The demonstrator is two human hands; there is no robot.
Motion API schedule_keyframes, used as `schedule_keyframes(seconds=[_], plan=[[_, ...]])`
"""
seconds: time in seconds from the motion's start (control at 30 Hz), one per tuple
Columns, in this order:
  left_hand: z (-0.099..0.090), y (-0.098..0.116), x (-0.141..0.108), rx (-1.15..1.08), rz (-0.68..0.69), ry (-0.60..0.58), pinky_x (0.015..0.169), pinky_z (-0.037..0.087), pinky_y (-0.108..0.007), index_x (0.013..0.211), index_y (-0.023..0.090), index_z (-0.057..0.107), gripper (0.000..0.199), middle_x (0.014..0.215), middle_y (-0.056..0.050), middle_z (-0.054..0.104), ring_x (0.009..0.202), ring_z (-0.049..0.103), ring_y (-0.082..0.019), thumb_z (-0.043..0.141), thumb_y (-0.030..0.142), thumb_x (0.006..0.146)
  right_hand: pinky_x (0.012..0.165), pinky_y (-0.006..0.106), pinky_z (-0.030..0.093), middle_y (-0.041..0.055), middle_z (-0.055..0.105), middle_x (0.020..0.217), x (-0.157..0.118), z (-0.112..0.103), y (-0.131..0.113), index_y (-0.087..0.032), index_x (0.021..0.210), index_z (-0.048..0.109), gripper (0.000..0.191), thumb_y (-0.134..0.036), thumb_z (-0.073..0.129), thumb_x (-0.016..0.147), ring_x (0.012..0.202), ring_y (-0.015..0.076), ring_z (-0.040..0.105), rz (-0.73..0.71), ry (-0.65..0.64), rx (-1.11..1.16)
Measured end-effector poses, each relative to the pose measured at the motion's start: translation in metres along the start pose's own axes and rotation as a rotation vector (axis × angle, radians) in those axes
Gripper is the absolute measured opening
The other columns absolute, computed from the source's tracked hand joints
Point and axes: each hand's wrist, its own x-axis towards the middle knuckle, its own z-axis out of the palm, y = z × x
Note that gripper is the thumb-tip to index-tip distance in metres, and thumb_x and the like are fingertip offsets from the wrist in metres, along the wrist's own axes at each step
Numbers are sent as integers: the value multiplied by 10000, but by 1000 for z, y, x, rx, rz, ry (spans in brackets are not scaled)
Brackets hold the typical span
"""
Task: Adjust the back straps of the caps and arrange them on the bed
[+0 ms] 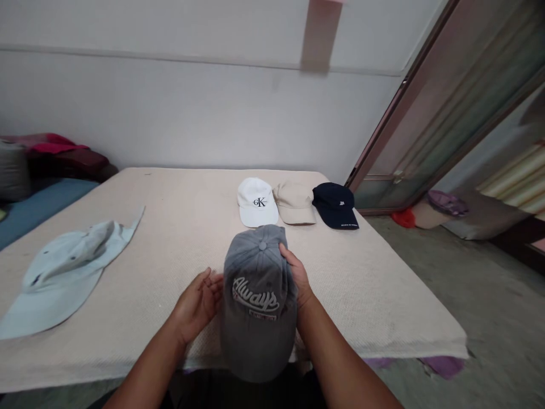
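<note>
A grey baseball cap [259, 284] with raised "Always" lettering is held over the near edge of the bed, brim toward me. My right hand [298, 275] grips its right side, thumb on the crown and the other fingers hidden behind it. Just left of the cap is my left hand [203, 298], palm turned inward and fingers loosely curled; its fingertips come close to the cap's side, and I cannot tell whether they touch. Beyond the grey cap, a white cap [256, 201], a beige cap [294, 201] and a navy cap [335, 204] sit in a row.
A pale blue cap [72, 272] lies at the left on the cream-covered bed [179, 210]. A white wall [183, 113] stands behind. Cushions and a blue mat [51, 204] are at far left. On the right are a sliding door [426, 113] and grey floor [430, 261].
</note>
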Motion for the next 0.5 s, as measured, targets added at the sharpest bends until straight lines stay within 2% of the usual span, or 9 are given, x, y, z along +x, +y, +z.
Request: schedule_keyframes(seconds=[0.17, 0.27, 0.37, 0.43, 0.5], plan=[[-2, -23, -16, 44, -123, 20, 658, 528, -326, 803, 110, 656, 363, 763, -108, 703, 724, 676, -235, 480, 422, 866, 897, 376, 500, 45, 730, 803, 12, -7, -6, -175, 860, 694, 210, -347, 606, 777, 973, 241, 651, -57, 106, 70], [-5, -35, -23, -38, -143, -17, 636, 534, -331, 787, 105, 657, 322, 744, -106, 702, 688, 679, -229, 507, 379, 865, 904, 375, 497, 44, 732, 798, 16, -7, -9, -183, 839, 694, 218, -354, 565, 801, 976, 233, 652, -84, 134, 93], [-6, -47, -26, -137, -23, 7, 671, 551, -317, 846, 108, 665, 154, 786, -92, 724, 717, 691, -210, 519, 155, 853, 889, 381, 505, 53, 733, 826, 18, -5, -7, -178, 874, 690, 236, -357, 551, 809, 960, 231, 660, -68, 117, 90], [-6, -49, -26, -182, 107, 89, 687, 563, -310, 902, 117, 664, 189, 827, -81, 738, 762, 700, -210, 519, 38, 811, 862, 379, 520, 58, 733, 816, 21, -4, -3, -171, 889, 684, 231, -340, 547, 814, 930, 227, 671, -39, 120, 79], [-9, -43, -25, -208, 207, 165, 688, 574, -306, 939, 117, 660, 226, 846, -83, 744, 786, 704, -215, 519, 11, 797, 821, 361, 540, 53, 733, 792, 25, -4, 3, -169, 874, 675, 200, -306, 540, 819, 875, 212, 685, -35, 153, 88]])
